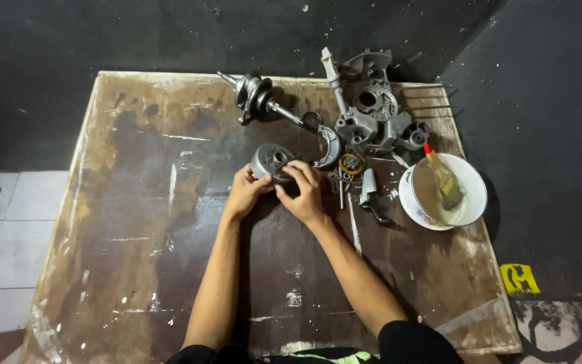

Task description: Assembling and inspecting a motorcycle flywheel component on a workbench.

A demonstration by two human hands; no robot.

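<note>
Head view showed both hands closed around a round grey metal drum (272,160), the left hand (245,192) under its side and the right hand (303,192) over its front, held just above the stained desk (143,222). Loose small parts (351,176) lay near; a greasy grip could probably let it slip onto them.

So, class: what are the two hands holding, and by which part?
Both the left hand and right hand hold a round grey metal drum by its near rim and sides, just above the table.
</note>
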